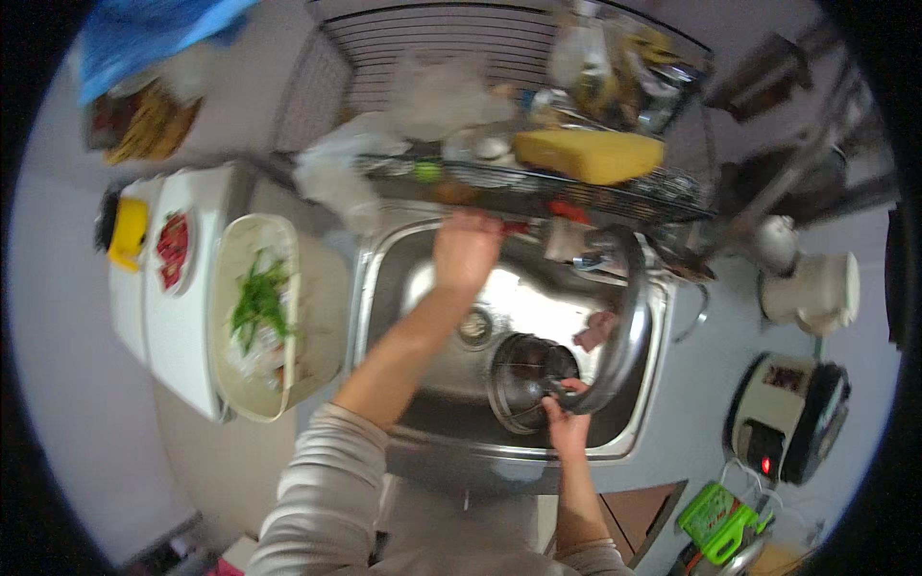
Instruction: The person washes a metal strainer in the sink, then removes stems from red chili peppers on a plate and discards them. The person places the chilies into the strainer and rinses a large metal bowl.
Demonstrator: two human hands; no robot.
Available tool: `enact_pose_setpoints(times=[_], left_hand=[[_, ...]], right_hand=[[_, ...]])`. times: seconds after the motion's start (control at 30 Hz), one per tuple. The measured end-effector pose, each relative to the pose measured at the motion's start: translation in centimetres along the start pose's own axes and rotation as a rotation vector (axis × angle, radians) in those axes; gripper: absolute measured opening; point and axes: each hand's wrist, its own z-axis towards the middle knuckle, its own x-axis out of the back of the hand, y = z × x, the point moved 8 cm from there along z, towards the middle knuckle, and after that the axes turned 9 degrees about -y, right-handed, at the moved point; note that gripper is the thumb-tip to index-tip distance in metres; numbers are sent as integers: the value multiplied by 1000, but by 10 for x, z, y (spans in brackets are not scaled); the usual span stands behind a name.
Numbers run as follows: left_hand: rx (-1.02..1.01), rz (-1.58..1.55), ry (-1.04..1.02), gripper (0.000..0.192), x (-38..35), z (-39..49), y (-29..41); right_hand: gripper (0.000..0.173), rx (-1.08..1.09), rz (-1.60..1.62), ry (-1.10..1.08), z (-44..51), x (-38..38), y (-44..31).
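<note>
Blurred, my left hand [467, 248] reaches over the back rim of the stainless steel sink [432, 389]. Just right of it is a red part [515, 227] at the tap's base; whether the fingers grip anything is hidden. A grey, hose-like tap spout [634, 317] arches toward me over the sink's right side. My right hand [569, 421] has its fingers around the spout's lower end. Below that end a dark round pot or bowl [515, 389] stands in the sink, partly covered by the hand. A small pink piece [596, 330], perhaps meat, lies behind it.
Left stands a cream bin [317, 317] with green leaves [259, 299], beside a plate of red pieces [173, 252]. A wire rack [439, 29] with bags and a yellow block [591, 155] overhangs the back. A cream jug [810, 291] and a lit rice cooker [771, 414] stand right.
</note>
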Motion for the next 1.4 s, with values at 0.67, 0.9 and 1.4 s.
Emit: enact_pose_setpoints(times=[0.67, 0.9, 1.4], left_hand=[[16, -241, 95, 38, 159, -117, -1], [-134, -267, -426, 30, -35, 68, 44], [63, -244, -5, 22, -37, 41, -27]], right_hand=[[21, 95, -7, -76, 17, 5, -49], [42, 121, -182, -100, 5, 11, -29], [40, -77, 162, -103, 1, -7, -43]])
